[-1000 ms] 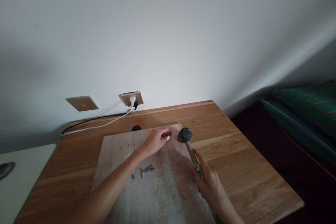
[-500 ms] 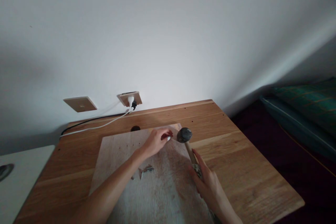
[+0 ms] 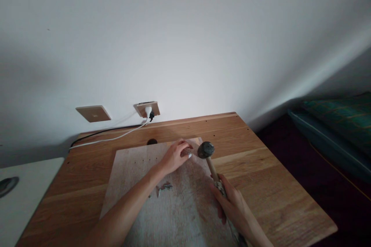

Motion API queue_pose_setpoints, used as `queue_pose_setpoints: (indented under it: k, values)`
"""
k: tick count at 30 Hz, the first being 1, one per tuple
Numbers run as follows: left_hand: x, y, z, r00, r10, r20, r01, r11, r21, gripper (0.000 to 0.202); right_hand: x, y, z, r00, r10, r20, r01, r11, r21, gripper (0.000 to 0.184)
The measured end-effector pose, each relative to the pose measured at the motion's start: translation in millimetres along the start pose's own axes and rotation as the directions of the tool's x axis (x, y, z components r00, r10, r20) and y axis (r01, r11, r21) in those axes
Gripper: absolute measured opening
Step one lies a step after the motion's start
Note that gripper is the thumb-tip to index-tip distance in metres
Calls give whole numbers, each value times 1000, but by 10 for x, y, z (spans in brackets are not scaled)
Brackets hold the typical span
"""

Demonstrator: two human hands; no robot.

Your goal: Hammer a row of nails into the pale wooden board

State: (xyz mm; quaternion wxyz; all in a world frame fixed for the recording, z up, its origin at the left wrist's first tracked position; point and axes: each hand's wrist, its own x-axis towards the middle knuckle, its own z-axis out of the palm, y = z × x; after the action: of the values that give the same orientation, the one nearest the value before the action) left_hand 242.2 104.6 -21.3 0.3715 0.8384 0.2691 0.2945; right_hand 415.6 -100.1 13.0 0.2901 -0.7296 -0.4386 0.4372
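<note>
Mallet (image 3: 206, 149): dark matt head, rubber or metal, I can't tell which from my end; handle (image 3: 212, 168) of plain pale wood, its grip (image 3: 219, 187) mottled and rough-looking. Board (image 3: 179, 208): wood, matt, scuffed, grain dulled by a whitish film. Table (image 3: 284, 189) also wood; I read it as smoother, grain clear, faint satin sheen. Fasteners (image 3: 165, 187): metal, a slight glint. Wall (image 3: 188, 46): smooth matt paint. Outlet (image 3: 157, 109): smooth plate, metallic-looking, soft sheen. Plug (image 3: 148, 110): white plastic. White cord (image 3: 116, 138): smooth, plastic-looking. Cushions (image 3: 344, 114): cloth, the upper one looks woven to me
</note>
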Motion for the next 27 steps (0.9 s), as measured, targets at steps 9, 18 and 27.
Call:
queue_pose_setpoints:
  k: [9,18,27]
  values:
    - [10,-25,26,1000,-7,19,6,1000,12,25,8,25,61,999,32,-20,-31,999,44,61]
    - [18,-70,49,1000,-6,13,6,1000,-16,32,59,164,92,993,9,-122,-1,998,67,66]
    - [31,-139,83,999,-38,11,38,997,-67,42,-79,-115,198,980,-26,-200,51,992,118,67]
